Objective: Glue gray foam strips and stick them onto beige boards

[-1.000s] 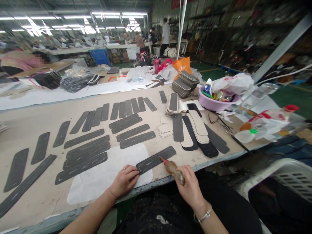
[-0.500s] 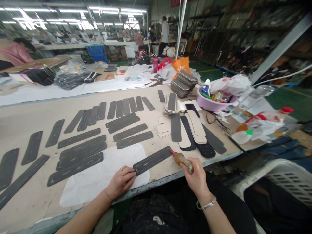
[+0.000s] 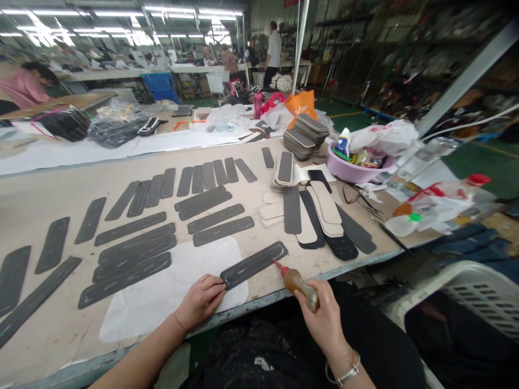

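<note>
My right hand [image 3: 321,313] is wrapped round a brownish glue bottle [image 3: 298,283] with a red nozzle. The nozzle tip is at the near edge of a long dark grey strip [image 3: 254,265], towards its right end. Wet glue lines shine along that strip. My left hand [image 3: 201,299] pinches the strip's left end, where it lies partly over a sheet of white paper [image 3: 133,316]. Left of and beyond the paper lie several more dark strips [image 3: 132,270] with shiny lines on them.
Beige and dark pieces [image 3: 326,210] lie in overlapping piles to the right, with a stack of pads [image 3: 306,138] behind. A purple basin [image 3: 360,168] holds bottles and bags. A white plastic basket [image 3: 478,292] stands at the lower right. A person in pink [image 3: 24,86] bends over a far table.
My right hand has brought the glue bottle's nozzle leftward and towards me, from the strip's right end to its near edge. My left hand stays at the left end.
</note>
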